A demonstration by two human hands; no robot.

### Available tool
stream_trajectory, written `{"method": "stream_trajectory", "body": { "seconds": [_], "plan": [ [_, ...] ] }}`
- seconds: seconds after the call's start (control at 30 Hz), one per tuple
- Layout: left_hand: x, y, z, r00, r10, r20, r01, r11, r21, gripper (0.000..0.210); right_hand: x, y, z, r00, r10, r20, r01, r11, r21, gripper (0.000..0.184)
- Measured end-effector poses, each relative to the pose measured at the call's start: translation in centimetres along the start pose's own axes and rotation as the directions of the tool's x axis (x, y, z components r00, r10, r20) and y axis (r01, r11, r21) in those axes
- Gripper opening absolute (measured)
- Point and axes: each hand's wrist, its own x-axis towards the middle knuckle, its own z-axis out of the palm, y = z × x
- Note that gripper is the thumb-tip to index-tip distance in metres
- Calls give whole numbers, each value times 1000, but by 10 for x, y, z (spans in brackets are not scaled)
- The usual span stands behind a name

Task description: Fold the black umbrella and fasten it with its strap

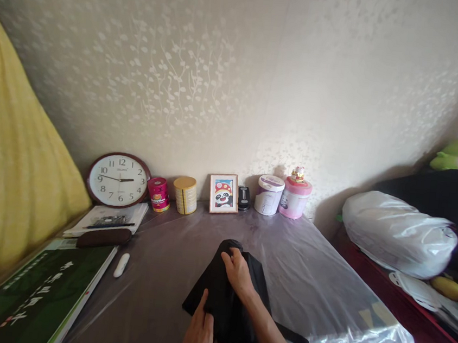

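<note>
A black folding umbrella [238, 320] lies on the table in front of me, its cloth loosely gathered and spreading out from the narrow far end. My right hand [238, 275] reaches across it with fingers closed on the cloth near that far end. At the near left side, my left hand [198, 335] grips the cloth, its index finger extended along the edge and the other fingers curled. From the umbrella's right side, a black strap [295, 338] trails over the table. The underside of the umbrella is hidden.
Plastic film covers the table [153, 272]. Along the wall stand a clock [118, 179], a pink tin [158, 194], a yellow-lidded can [185, 195], a framed panda picture [224, 194] and two tubs [269, 196]. A green book [44, 294], brown case [103, 238] and white object [121, 265] lie left.
</note>
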Motion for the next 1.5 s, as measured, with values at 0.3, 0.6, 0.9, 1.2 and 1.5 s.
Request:
{"method": "stream_trajectory", "body": {
  "seconds": [0.3,0.6,0.9,1.2,1.5],
  "plan": [
    [-5,-39,24,1000,8,16,-8,999,-49,54,1,-15,1,964,-2,267,-10,999,46,26],
    [-12,-22,-9,951,89,-296,-48,988,145,33,-7,-23,-6,933,-156,324,159,987,17,21],
    [4,-4,4,920,311,-236,-208,902,378,98,-26,-18,-6,888,-372,269,426,886,-182,24],
    [5,-6,13,967,187,-171,-148,965,217,87,6,19,-11,859,-500,106,509,815,-276,24],
    [9,-6,6,995,96,-24,-94,992,85,80,15,15,-21,856,-517,10,507,835,-213,27]
  ]
}}
